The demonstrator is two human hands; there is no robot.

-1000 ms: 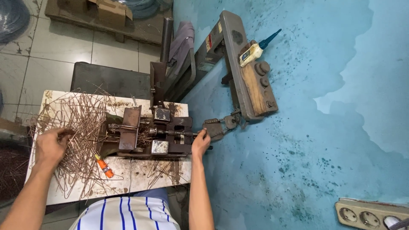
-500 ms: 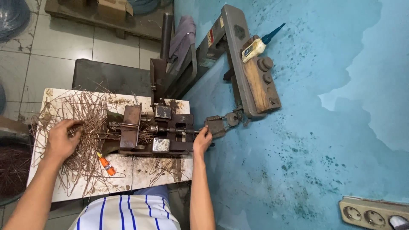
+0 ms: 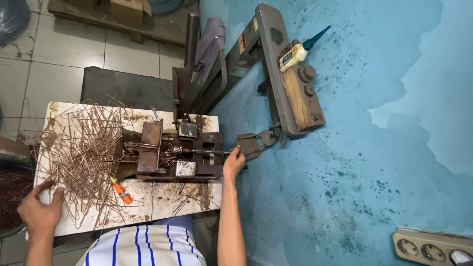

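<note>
Two hands: both bare, both in view, well apart.
R fingers: curled round the lever handle (image 3: 245,147) at the right end of the rusty jig (image 3: 180,150); grip closed on it.
R hand (image 3: 233,161): forearm runs up from bottom edge, just beside table edge.
L fingers: spread, loosely bent, tips on the near-left corner of the white board (image 3: 162,197); nothing pinched.
L hand (image 3: 39,212): at edge of the wire pile (image 3: 86,152), touching outer strands at most; can't tell for sure.
Wire pile: bent coppery wire pieces, tangled, covers left half of board, reaches up to jig.
Orange-tipped tool (image 3: 121,191): lies on board betw. pile and jig, near front.
Further out: blue wall (image 3: 354,162), w/ wooden block (image 3: 301,98) and a glue bottle (image 3: 298,50) on a metal bracket; socket strip (image 3: 431,246) low right.
</note>
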